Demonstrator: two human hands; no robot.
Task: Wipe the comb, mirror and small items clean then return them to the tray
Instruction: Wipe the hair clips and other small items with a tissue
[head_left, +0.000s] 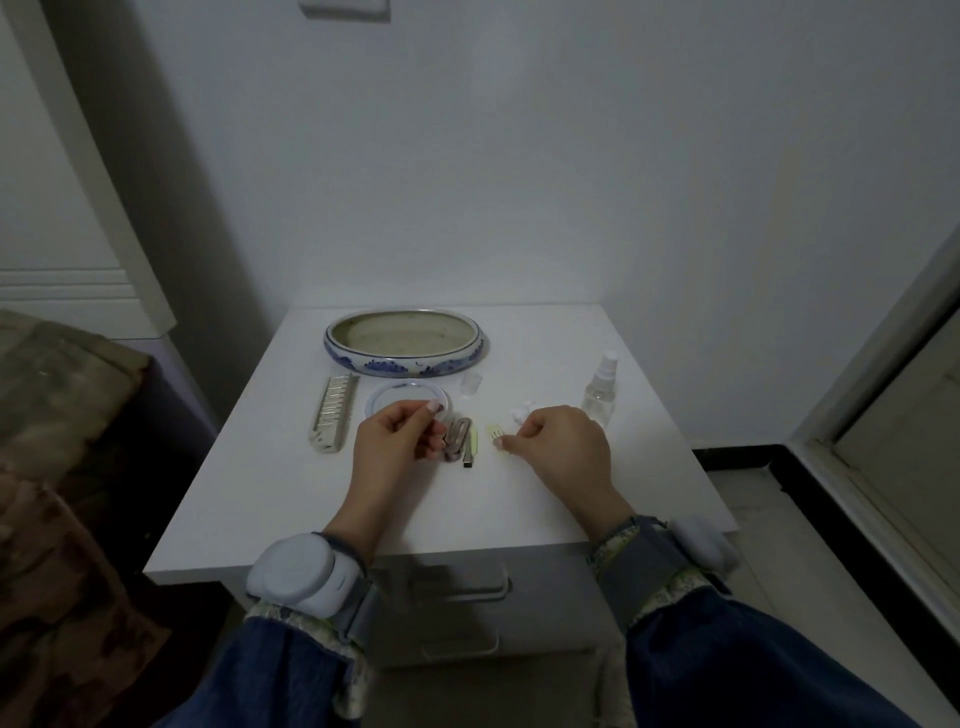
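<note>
A blue-and-white oval ceramic tray (467, 358) stands empty at the back of the white table. In front of it lie a pale comb (335, 413) and a round mirror (397, 397). My left hand (397, 441) hovers over the mirror's near edge, fingers curled, and its fingertips hold a grey hair clip (458, 440). A thin green clip (473, 448) lies beside that clip. My right hand (563, 447) has curled fingers, and its fingertip pinches the near end of a small yellow comb-shaped clip (494, 431) on the table.
A white cotton wad (522, 414) lies just behind my right hand. A clear spray bottle (601, 389) stands at the right, with a small clear cap (471, 382) near the tray. The table (291, 499) has drawers below; a bed lies left, a door frame right.
</note>
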